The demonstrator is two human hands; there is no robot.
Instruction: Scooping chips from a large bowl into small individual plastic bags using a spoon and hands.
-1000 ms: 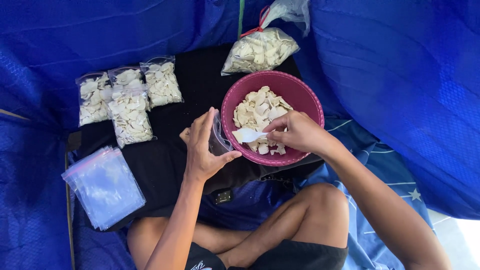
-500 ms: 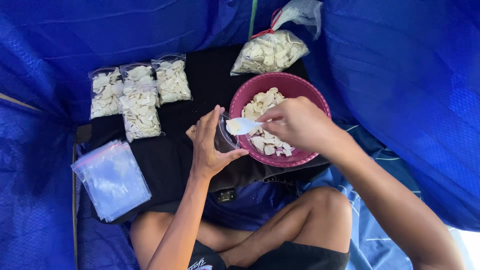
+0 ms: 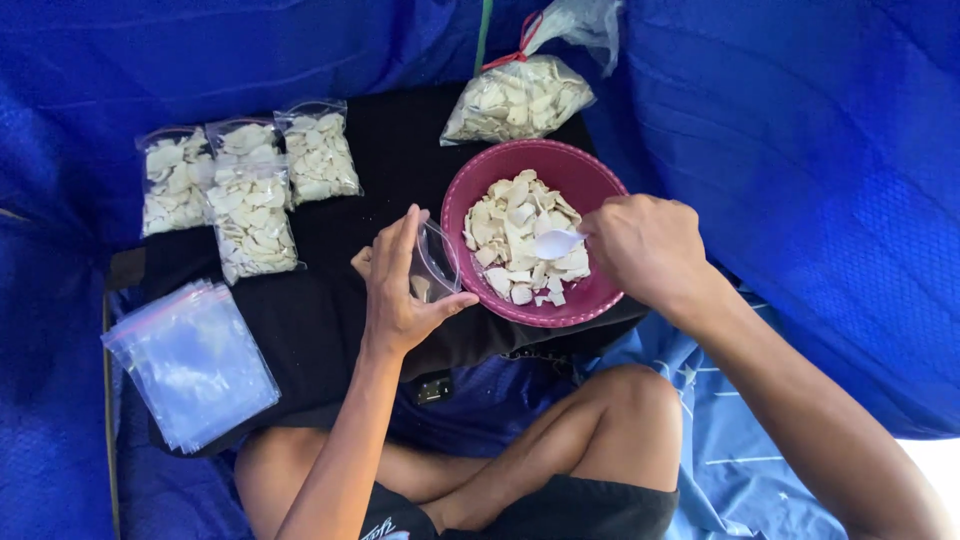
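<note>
Four filled bags, one pink bowl, one spoon.

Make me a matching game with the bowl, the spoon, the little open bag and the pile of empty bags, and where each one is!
Things:
1. bowl
2. spoon
3. little open bag
4. pile of empty bags

Places:
A. in the left hand
B. at the cloth's left edge
C. in the right hand
D. between the two hands, holding pale chips

Pairs: 1-D, 2-C, 3-A, 4-B
</note>
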